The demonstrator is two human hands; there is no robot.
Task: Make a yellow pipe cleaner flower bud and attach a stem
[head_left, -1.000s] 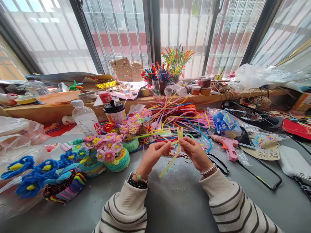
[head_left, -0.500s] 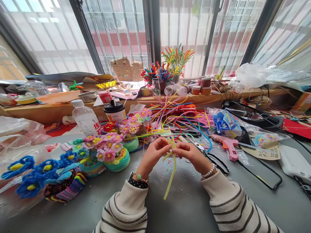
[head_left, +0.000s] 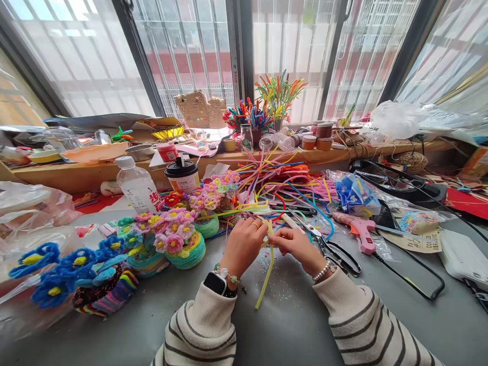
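Yellow pipe cleaners (head_left: 267, 279) are bunched between my two hands above the grey table, with one long end hanging down toward me. My left hand (head_left: 246, 244) is turned back-up, its fingers closed on the bunch; the fingertips are partly hidden. From the other side my right hand (head_left: 297, 246) pinches the same bunch between thumb and forefinger. Short yellow ends poke up between the hands. Glitter specks lie on the table (head_left: 282, 325) beneath. Just right of my right hand are scissors (head_left: 314, 231) with dark handles.
Left stand fluffy pink flowers (head_left: 175, 231) in a turquoise pot and blue flowers (head_left: 78, 262). A water bottle (head_left: 137, 188) and lidded cup (head_left: 182, 175) stand behind. Loose pipe cleaners (head_left: 290, 178) heap at the back. Right lie a pink glue gun (head_left: 360, 231) with its cable and a white box (head_left: 463, 259).
My left hand has rolled over, so its back and the watch now face up. The hanging yellow end has shifted slightly left. My right hand stays pinched close by.
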